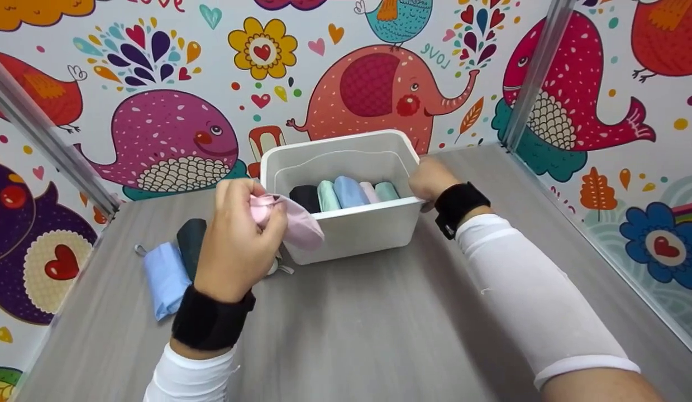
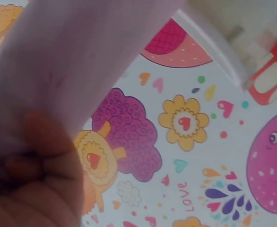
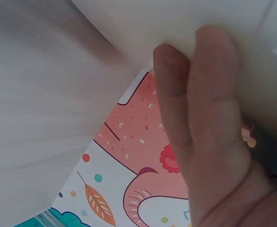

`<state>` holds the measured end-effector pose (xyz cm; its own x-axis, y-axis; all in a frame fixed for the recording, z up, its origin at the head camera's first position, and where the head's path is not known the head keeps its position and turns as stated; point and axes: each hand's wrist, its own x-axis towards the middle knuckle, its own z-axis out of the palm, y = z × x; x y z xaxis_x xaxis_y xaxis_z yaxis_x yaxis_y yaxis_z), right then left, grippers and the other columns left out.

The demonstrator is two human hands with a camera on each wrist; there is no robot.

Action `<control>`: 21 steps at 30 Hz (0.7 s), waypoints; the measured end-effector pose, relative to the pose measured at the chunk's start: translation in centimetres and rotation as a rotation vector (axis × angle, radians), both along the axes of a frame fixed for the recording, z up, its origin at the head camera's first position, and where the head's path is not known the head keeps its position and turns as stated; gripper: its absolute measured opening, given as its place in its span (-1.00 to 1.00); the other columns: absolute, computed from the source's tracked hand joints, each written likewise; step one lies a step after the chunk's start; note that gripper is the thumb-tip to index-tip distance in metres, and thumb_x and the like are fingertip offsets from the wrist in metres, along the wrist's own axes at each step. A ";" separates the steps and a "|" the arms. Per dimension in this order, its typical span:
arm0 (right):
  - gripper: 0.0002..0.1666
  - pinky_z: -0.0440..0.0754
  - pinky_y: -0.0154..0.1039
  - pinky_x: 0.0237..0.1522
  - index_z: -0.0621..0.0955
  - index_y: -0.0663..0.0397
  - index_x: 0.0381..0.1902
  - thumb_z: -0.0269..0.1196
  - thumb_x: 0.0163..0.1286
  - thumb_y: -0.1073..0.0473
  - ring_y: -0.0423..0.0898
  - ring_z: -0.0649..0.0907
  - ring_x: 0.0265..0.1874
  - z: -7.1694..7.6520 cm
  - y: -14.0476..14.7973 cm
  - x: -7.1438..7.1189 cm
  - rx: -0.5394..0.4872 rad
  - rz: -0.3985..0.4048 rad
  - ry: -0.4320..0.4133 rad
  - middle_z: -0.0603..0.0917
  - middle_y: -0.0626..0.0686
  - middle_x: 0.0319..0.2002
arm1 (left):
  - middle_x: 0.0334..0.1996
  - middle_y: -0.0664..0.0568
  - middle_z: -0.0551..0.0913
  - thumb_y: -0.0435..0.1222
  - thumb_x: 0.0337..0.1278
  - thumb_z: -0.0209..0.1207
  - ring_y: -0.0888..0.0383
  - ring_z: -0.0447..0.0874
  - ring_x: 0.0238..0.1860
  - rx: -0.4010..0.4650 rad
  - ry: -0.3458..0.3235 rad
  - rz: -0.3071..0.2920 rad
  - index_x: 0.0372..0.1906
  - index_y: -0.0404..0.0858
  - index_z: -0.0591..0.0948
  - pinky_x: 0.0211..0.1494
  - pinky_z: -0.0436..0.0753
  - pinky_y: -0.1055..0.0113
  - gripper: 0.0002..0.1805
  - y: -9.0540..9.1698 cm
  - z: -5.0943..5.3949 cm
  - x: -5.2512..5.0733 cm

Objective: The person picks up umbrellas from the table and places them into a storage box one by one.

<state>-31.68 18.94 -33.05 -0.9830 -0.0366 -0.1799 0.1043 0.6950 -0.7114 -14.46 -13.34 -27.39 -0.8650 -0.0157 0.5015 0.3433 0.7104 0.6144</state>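
Observation:
My left hand (image 1: 234,240) pinches a pink fabric bundle (image 1: 304,226) in front of the white bin's left front corner. In the left wrist view the pink bundle (image 2: 82,56) fills the upper left, close to the lens. At the right rim of the white bin (image 1: 351,237), my right hand (image 1: 432,178) grips the edge. The right wrist view has that hand's fingers (image 3: 214,80) against the bin's outer wall. Inside the bin stand several rolled fabric bundles: black (image 1: 305,198), mint (image 1: 328,195), blue (image 1: 350,191), pale pink (image 1: 370,191) and teal (image 1: 386,191).
Left of the bin, a light blue bundle (image 1: 166,279) with a small loop lies on the grey table (image 1: 368,329). Beside it is a dark bundle (image 1: 190,243), partly behind my left hand. A pale strap (image 1: 284,269) shows near the bin's base. Cartoon-printed walls (image 1: 211,56) enclose the table.

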 end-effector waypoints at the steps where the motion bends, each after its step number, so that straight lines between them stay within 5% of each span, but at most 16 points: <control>1: -0.47 0.81 0.01 -0.44 0.49 0.42 0.27 0.03 0.33 0.42 0.27 0.71 -0.05 0.0 0.0 0.0 0.001 0.000 0.002 0.64 0.37 0.11 | -0.02 -0.16 0.42 -0.20 0.36 0.21 -0.01 0.51 -0.20 0.011 0.007 -0.007 0.04 -0.36 0.45 -0.17 0.57 0.15 -0.64 0.2 0.2 -0.2; 8: -0.46 0.80 -0.01 -0.47 0.50 0.40 0.30 0.04 0.37 0.40 0.29 0.72 -0.03 -0.1 0.0 -0.1 0.018 0.001 0.005 0.65 0.38 0.14 | 0.02 -0.20 0.36 -0.18 0.38 0.21 -0.02 0.50 -0.11 0.037 0.032 -0.035 0.06 -0.39 0.40 -0.08 0.55 0.15 -0.59 1.2 1.4 -2.3; 21: -0.58 0.80 -0.04 -0.47 0.56 0.36 0.17 0.10 0.40 0.34 0.19 0.74 -0.17 0.0 -0.1 0.0 0.031 -0.003 0.015 0.67 0.31 0.01 | 0.09 -0.25 0.43 0.05 0.51 0.11 -0.14 0.65 -0.06 -0.106 -0.160 0.074 0.24 -0.33 0.39 0.12 0.74 -0.01 -0.44 3.0 2.6 -8.4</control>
<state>-31.66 18.85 -33.02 -0.9856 -0.0283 -0.1665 0.0962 0.7163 -0.6911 -22.87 -10.38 -24.81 -0.9321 -0.0369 0.3603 0.1917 0.7936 0.5774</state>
